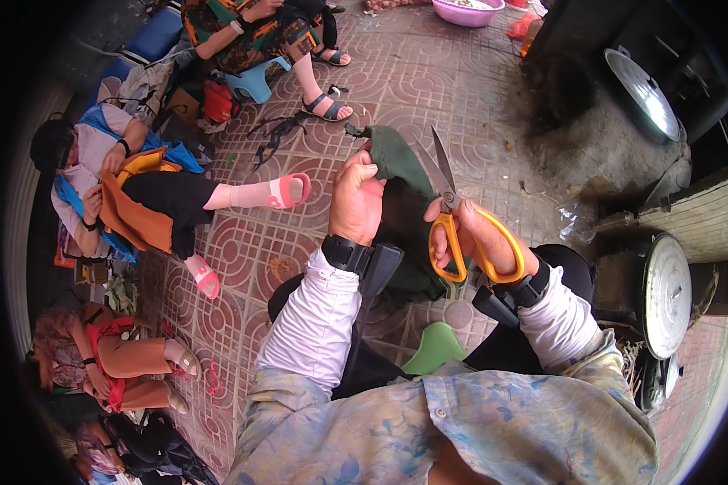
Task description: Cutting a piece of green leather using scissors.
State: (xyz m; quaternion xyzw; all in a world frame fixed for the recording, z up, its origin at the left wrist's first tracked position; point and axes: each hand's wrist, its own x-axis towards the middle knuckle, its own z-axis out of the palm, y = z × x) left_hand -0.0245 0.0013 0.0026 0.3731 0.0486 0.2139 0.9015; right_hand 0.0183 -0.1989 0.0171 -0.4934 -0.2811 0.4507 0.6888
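My left hand is closed on the upper edge of a dark green cloth, pinched between thumb and fingers. The cloth hangs down between my hands toward my lap, and its lower part lies in shadow. My right hand grips a pair of scissors with yellow handles, thumb and fingers through the loops. The metal blades stand parted, pointing up and away from me, just right of the cloth's top. Whether a blade touches the cloth I cannot tell.
Several people sit along the left, one on a blue stool. A green stool shows between my legs. On the right are a stove, a lidded pot and another metal lid. A pink basin stands far ahead on the patterned paving.
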